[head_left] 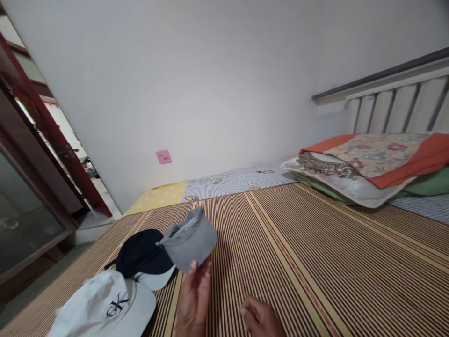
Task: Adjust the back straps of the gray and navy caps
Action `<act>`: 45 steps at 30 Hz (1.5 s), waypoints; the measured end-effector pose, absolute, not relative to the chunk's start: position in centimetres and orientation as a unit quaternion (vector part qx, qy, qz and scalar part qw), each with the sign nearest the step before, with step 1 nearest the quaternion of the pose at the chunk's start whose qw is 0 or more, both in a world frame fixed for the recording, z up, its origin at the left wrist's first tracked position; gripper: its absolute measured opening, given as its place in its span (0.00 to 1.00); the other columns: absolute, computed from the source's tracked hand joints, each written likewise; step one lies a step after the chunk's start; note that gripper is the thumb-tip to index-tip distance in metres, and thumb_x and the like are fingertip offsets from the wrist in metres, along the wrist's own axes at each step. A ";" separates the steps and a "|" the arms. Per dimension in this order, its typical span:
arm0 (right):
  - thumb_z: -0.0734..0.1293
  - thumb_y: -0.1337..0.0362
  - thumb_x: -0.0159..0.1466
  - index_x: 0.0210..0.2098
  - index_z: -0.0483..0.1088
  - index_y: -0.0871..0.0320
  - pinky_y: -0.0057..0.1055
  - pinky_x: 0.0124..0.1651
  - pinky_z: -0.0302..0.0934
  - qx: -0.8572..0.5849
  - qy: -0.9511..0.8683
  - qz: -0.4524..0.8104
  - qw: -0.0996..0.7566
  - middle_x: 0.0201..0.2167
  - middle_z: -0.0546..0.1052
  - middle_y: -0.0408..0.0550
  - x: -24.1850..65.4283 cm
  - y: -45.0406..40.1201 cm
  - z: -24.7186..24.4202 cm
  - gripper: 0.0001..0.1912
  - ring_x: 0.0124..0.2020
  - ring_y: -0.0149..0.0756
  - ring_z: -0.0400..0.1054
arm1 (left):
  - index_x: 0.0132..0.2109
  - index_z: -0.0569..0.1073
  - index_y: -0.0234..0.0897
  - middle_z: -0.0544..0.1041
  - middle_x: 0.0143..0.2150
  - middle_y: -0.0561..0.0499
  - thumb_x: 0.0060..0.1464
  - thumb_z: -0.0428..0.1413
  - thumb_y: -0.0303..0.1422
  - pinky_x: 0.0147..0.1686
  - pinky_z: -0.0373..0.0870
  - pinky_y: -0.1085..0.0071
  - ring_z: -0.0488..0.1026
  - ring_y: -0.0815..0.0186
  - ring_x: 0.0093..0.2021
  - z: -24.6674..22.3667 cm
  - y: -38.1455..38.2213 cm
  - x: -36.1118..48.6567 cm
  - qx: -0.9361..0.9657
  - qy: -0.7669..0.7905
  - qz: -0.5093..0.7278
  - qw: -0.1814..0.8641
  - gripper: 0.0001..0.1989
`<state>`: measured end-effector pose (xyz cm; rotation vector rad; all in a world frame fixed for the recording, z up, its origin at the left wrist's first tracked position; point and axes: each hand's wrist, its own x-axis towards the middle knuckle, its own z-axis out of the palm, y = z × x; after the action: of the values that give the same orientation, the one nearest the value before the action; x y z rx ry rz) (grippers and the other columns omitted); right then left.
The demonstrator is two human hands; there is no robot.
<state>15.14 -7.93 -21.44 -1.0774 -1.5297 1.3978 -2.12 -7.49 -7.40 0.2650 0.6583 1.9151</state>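
Observation:
My left hand (pixel 193 292) pinches a grey cap (pixel 192 236) by its near edge, thumb on top, and holds it tilted above the striped mat. To the left of this cap lies a black cap (pixel 143 252) with a pale brim, partly behind the grey one. Nearer to me at the lower left is a white cap (pixel 101 299) with dark letters on its front, its brim beside that of the black cap. My right hand (pixel 260 317) rests low at the bottom edge, fingers curled in, with nothing visible in it.
A striped woven mat (pixel 280 271) covers the bed, with a patterned sheet (pixel 231 180) showing along the wall. Pillows with a floral cover (pixel 382 154) are stacked at the right, below a white radiator (pixel 396 110). A dark red door frame (pixel 63 145) stands at the left.

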 end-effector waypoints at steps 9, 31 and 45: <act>0.72 0.32 0.54 0.45 0.78 0.56 0.45 0.53 0.69 -0.227 -0.206 0.816 0.490 0.42 0.85 0.54 19.3 -3.9 -17.2 0.35 0.48 0.50 0.78 | 0.39 0.83 0.35 0.85 0.46 0.40 0.63 0.58 0.25 0.43 0.80 0.66 0.82 0.52 0.50 -18.3 -8.5 6.5 0.027 0.273 0.621 0.734 0.08; 0.79 0.57 0.52 0.39 0.81 0.59 0.47 0.62 0.61 -0.193 -0.283 0.848 0.404 0.42 0.85 0.56 20.2 -6.5 -16.0 0.18 0.53 0.52 0.76 | 0.46 0.84 0.41 0.85 0.50 0.42 0.58 0.56 0.50 0.68 0.58 0.45 0.69 0.47 0.66 -13.4 -7.8 -1.9 0.159 0.273 0.647 0.694 0.21; 0.76 0.57 0.55 0.30 0.78 0.55 0.48 0.51 0.69 -0.298 -0.477 0.641 0.522 0.32 0.81 0.51 22.2 -4.0 -12.2 0.09 0.45 0.53 0.75 | 0.44 0.83 0.32 0.84 0.41 0.41 0.41 0.74 0.39 0.53 0.73 0.56 0.79 0.45 0.50 -9.3 -9.9 -4.0 0.385 0.347 0.588 0.621 0.23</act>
<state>22.19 -4.02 -12.23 -0.7133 -1.1433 1.5358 -4.04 -9.90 -9.32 0.8861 0.7980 1.3511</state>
